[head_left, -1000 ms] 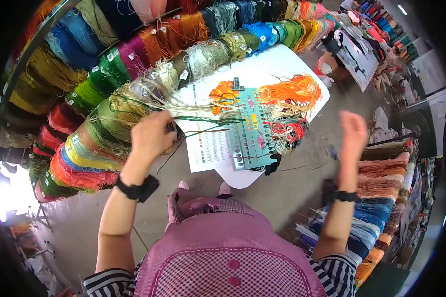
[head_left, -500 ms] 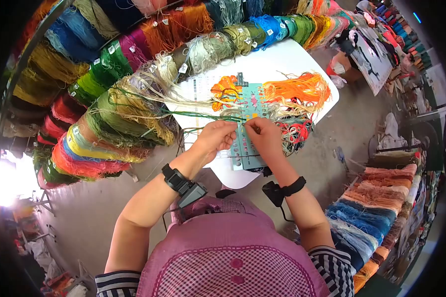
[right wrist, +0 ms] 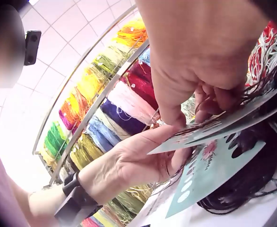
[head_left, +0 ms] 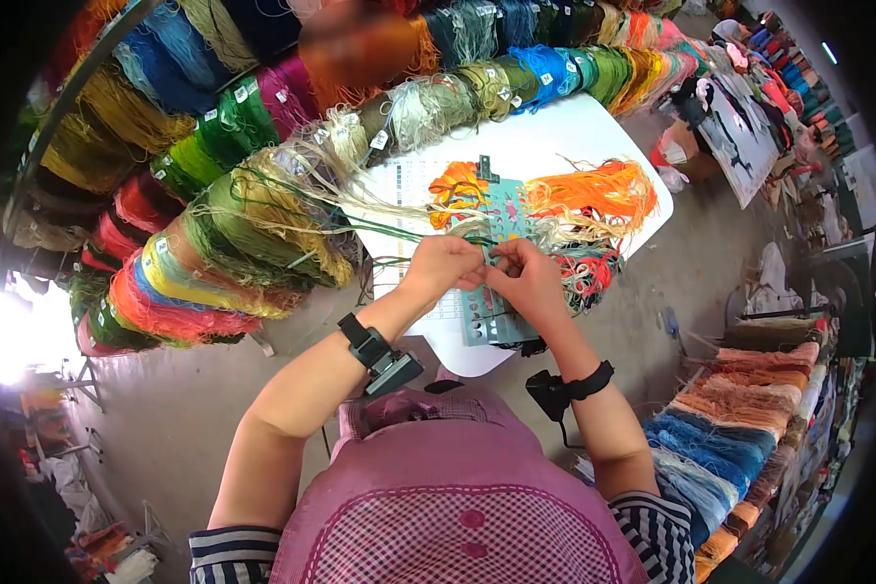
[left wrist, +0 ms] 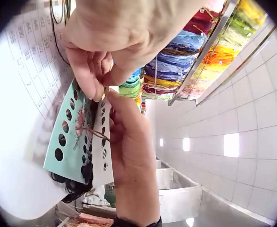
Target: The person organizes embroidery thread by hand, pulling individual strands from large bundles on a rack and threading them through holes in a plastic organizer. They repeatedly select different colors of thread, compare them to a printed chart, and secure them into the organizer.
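A mint-green thread card [head_left: 482,326] with rows of punched holes and pink flower prints lies over the white table. My left hand [head_left: 445,268] and right hand [head_left: 530,282] meet at its middle, fingertips almost together. In the left wrist view, the left fingers pinch at the edge of the raised card [left wrist: 72,137], and the right thumb presses there from the other side. A paler punched strip [left wrist: 103,156] stands beside it. Dark strands [right wrist: 252,94] pass under the right fingers in the right wrist view. Green threads [head_left: 389,229] run from the rack toward the card.
Orange thread [head_left: 599,190] and red-and-white thread [head_left: 586,277] hang off the card's right side. A black clip [head_left: 487,170] sits at its top. A printed number chart [left wrist: 27,56] lies beneath. Racks of colored skeins [head_left: 253,224] border the table; more skeins [head_left: 720,419] hang at right.
Both hands came in from far apart on either side and met at the card. Since half a second ago they have stayed there, fingers shifting slightly, while the head view moved a little.
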Available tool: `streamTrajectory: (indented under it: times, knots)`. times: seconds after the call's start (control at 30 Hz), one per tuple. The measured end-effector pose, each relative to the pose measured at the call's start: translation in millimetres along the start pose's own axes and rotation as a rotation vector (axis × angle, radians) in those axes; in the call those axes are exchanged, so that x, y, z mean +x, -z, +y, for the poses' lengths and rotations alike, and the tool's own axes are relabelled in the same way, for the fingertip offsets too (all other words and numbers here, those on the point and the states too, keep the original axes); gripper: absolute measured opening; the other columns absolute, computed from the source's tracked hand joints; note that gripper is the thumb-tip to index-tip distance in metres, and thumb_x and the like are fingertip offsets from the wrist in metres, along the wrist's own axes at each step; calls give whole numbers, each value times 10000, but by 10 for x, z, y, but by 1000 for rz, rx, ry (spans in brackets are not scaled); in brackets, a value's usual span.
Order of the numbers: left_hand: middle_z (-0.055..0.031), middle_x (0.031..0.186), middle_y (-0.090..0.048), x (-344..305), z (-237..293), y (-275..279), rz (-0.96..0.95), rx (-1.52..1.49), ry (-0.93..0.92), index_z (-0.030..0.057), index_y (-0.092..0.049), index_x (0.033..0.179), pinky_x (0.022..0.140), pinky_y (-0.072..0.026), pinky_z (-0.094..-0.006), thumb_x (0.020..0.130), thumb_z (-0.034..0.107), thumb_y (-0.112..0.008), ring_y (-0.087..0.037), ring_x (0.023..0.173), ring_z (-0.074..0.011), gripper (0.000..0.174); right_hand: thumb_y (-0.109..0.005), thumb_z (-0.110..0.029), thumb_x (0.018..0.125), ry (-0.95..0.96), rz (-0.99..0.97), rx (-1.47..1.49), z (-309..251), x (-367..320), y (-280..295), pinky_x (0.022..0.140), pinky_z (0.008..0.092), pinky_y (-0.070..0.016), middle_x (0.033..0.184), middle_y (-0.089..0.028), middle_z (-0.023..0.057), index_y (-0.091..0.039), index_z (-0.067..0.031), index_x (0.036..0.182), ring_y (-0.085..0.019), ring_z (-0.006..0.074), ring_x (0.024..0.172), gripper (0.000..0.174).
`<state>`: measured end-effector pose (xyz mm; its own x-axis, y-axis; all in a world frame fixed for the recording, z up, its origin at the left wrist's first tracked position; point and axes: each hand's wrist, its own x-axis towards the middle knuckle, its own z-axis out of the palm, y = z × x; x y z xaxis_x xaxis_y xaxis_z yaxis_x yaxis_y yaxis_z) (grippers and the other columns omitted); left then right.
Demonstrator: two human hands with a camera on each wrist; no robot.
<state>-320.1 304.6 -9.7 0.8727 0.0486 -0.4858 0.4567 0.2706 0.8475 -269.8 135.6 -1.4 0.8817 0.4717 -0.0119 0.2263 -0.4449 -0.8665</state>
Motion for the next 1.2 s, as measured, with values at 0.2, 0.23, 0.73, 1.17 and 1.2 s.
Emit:
streamTrajectory:
  times: [0.2,0.23,0.73,1.17,1.2]
  knots:
    - [-46,859,-653,-109,-8,308,-25,-369,-44,5,-634,931,689,-538,-224,882,95,-646,-629,736,-114,103,-771,-210,697,31,25,-16,113,23,-73,626,294,-521,771,-690,99,-654,4,948,-662,175,660,350]
    - [-36,879,-630,-149,36,331,-48,-430,-75,15,-620,939,706,-521,-236,900,114,-598,-594,757,-111,109,-775,-221,692,28,21,-28,126,21,-83,624,308,-521,751,-684,98,-655,-4,938,-661,184,652,349]
    - [-123,686,-632,69,205,669,58,711,-455,55,-674,815,623,-484,-390,802,464,-641,-635,683,-243,410,-782,-85,654,96,-19,-170,177,13,-144,572,279,-415,709,-548,30,-519,-37,1085,-485,111,617,507]
    - [-82,916,-719,-2066,955,4292,1358,948,-173,161,-737,957,787,-532,-386,749,381,-728,-686,884,-254,303,-763,-21,709,-102,-129,-53,33,54,-74,569,232,-378,723,-512,-18,-503,-53,1126,-444,68,618,493]
    - [-83,934,-718,-2139,986,4489,1447,937,-102,159,-736,959,801,-530,-390,748,343,-737,-684,898,-261,279,-754,-12,719,-183,-127,15,-29,54,-59,564,222,-369,720,-508,-24,-505,-51,1122,-435,58,610,476]
